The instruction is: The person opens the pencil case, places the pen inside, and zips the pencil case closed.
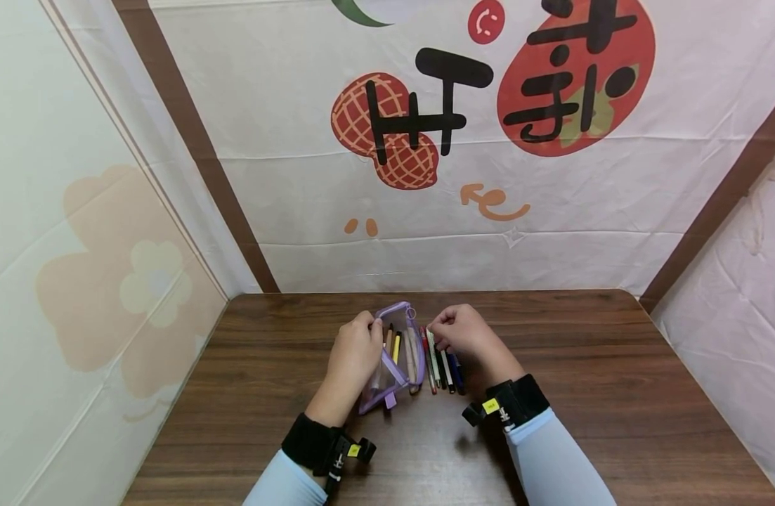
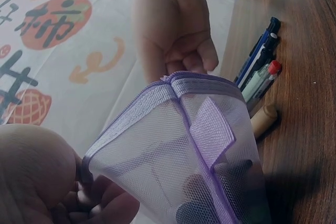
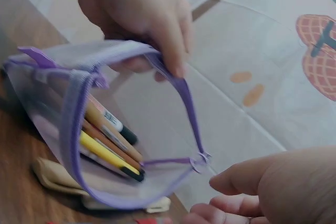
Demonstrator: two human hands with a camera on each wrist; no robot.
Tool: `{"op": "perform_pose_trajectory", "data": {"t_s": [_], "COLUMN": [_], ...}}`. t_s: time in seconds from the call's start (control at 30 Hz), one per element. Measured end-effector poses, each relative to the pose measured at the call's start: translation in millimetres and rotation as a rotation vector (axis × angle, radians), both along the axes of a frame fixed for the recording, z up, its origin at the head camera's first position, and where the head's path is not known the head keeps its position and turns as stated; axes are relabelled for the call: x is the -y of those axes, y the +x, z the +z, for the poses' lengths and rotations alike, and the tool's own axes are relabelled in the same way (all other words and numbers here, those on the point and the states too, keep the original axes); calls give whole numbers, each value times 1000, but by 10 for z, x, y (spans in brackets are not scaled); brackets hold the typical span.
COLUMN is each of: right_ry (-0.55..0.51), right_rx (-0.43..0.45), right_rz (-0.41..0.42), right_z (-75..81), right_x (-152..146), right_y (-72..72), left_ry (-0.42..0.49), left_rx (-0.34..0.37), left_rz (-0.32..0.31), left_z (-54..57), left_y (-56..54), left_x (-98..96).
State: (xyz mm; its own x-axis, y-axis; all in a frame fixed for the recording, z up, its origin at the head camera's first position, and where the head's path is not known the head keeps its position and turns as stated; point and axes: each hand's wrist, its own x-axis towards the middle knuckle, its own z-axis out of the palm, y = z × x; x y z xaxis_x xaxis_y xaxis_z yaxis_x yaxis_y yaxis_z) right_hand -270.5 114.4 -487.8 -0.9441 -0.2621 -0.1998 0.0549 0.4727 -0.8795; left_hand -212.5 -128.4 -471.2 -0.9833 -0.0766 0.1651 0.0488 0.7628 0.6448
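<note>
- Purple-trimmed mesh pouch (image 3: 72, 124): I see it on the wood-grain counter (image 1: 615, 400), near the far edge, its mouth gaping towards the right hand (image 1: 468, 336).
- Beyond the pouch, a printed cloth (image 1: 286, 183) hangs close behind that far edge. To the pouch's left and right the side edges lie well apart from it; I have the widest room on its right, past the pens.
- On the cloth behind the pouch I can read the character 柿 in the left wrist view, black on a red fruit shape (image 2: 55, 20).
- A white-barrelled pen (image 3: 110, 117) inside the pouch carries black print too small for me to read.
- Also inside the pouch I count a yellow marker (image 3: 107, 156) with a black end and some brown sticks (image 3: 107, 139).
- Right of the pouch, a row of pens (image 1: 447, 369) lies side by side, with red, white, black and blue among them.
- Left hand (image 1: 355, 351): fingers pinching the pouch's rim.
- Right hand: fingers bent beside the pouch's mouth, by the row's far ends; whether they pinch a pen, I cannot tell.
</note>
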Motion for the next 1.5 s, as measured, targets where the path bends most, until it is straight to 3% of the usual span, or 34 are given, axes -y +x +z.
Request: {"op": "perform_pose_trajectory", "data": {"t_s": [0.4, 0.67, 1.5], "right_ry": [211, 346, 381], "right_rx": [-3, -9, 8], "right_rz": [-10, 25, 37], "right_z": [-2, -7, -132], "right_x": [-227, -275, -270], "right_y": [-74, -50, -63], "left_ry": [9, -8, -29], "left_rx": [-3, -14, 61], "left_rz": [10, 8, 11], "left_z": [10, -2, 39], "left_y": [8, -1, 6], "left_x": [23, 30, 15]}}
